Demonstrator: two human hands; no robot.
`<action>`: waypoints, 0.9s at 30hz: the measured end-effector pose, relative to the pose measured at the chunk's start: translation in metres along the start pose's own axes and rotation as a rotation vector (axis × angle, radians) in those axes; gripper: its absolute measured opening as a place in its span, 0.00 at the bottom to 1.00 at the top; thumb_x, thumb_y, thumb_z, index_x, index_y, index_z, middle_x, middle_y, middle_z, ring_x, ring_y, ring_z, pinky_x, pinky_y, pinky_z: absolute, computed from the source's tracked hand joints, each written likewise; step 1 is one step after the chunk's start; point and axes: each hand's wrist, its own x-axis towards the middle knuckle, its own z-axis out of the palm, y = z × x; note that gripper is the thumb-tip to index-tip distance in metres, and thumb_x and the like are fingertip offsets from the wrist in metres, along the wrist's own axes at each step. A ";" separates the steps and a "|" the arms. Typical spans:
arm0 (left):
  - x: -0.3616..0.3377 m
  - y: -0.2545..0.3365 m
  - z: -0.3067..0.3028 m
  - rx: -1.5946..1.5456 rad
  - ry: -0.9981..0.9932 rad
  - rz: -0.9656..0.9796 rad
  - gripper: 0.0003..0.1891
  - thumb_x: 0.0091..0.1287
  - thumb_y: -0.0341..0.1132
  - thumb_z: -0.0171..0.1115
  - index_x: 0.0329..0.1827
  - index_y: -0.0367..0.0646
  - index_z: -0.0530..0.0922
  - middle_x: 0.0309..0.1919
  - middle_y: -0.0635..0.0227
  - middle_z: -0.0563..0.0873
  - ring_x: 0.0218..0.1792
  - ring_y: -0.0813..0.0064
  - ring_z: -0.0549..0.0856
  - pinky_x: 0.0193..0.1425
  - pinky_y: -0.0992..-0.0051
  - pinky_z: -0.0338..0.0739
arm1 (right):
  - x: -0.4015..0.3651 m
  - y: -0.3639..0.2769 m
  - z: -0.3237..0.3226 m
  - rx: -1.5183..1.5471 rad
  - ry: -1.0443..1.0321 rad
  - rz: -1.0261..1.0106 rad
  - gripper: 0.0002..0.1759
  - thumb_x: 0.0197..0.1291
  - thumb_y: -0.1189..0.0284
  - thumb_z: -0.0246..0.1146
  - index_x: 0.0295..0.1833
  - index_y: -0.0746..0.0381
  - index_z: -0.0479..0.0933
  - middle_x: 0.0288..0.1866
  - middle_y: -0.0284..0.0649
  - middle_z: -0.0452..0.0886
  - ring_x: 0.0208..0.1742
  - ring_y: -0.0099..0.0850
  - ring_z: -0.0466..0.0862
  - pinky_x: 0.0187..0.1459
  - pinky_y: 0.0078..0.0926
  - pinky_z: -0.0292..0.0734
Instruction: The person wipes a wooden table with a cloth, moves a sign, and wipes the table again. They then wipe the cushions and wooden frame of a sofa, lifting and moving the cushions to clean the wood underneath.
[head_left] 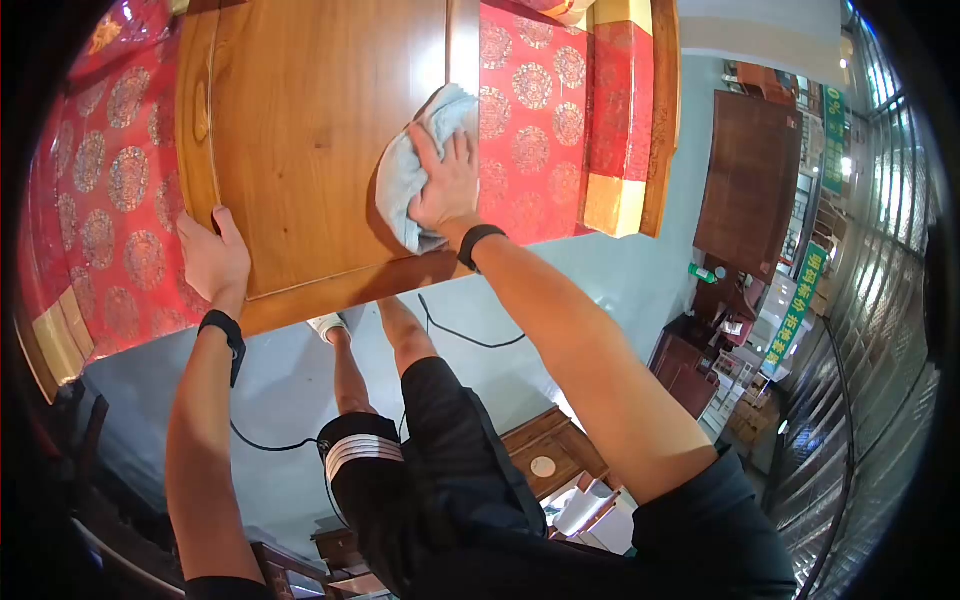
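A light grey-blue cloth (pixel 403 183) lies bunched on the polished wooden tabletop (pixel 300 120), near its right side. My right hand (pixel 447 187) presses down on the cloth, fingers spread over it. At the left edge of the wood, my left hand (pixel 215 262) rests with its thumb on the wooden border and its fingers apart towards the red cushion. It holds nothing. Red patterned cushions with gold trim flank the wood: one left cushion (pixel 125 180) and one right cushion (pixel 530 115). Dark bands circle both my wrists.
Below the front edge is a pale floor (pixel 470 310) with a black cable (pixel 470 340) on it. My legs are close to the furniture. Wooden furniture (pixel 750 180) and green signs (pixel 795 305) stand at the right, beside a metal shutter (pixel 870 300). A small wooden table (pixel 550 445) is behind me.
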 end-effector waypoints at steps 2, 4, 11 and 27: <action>0.000 -0.003 0.004 -0.004 0.042 0.023 0.31 0.79 0.54 0.54 0.67 0.32 0.69 0.64 0.43 0.81 0.63 0.39 0.82 0.62 0.45 0.78 | 0.023 0.008 -0.001 -0.069 0.022 0.048 0.49 0.44 0.65 0.62 0.80 0.55 0.67 0.67 0.66 0.74 0.76 0.64 0.67 0.81 0.62 0.54; 0.001 -0.006 0.005 -0.007 0.085 0.049 0.30 0.78 0.54 0.54 0.67 0.33 0.68 0.63 0.44 0.81 0.63 0.40 0.82 0.61 0.44 0.79 | 0.051 0.020 -0.002 -0.055 0.042 0.013 0.49 0.44 0.65 0.63 0.79 0.55 0.67 0.66 0.65 0.75 0.75 0.64 0.67 0.80 0.62 0.54; 0.003 0.003 -0.005 -0.023 -0.012 -0.020 0.29 0.77 0.49 0.56 0.68 0.33 0.68 0.61 0.46 0.81 0.61 0.40 0.81 0.59 0.45 0.79 | 0.179 0.057 -0.001 -0.033 0.166 -0.053 0.41 0.46 0.69 0.64 0.73 0.52 0.72 0.63 0.55 0.77 0.74 0.59 0.69 0.75 0.59 0.62; 0.005 -0.001 -0.002 -0.060 -0.053 -0.043 0.28 0.74 0.48 0.60 0.67 0.34 0.70 0.58 0.45 0.83 0.58 0.39 0.83 0.58 0.47 0.79 | 0.333 0.102 -0.008 -0.089 0.337 -0.082 0.27 0.61 0.73 0.57 0.68 0.63 0.76 0.58 0.63 0.83 0.63 0.60 0.80 0.66 0.53 0.75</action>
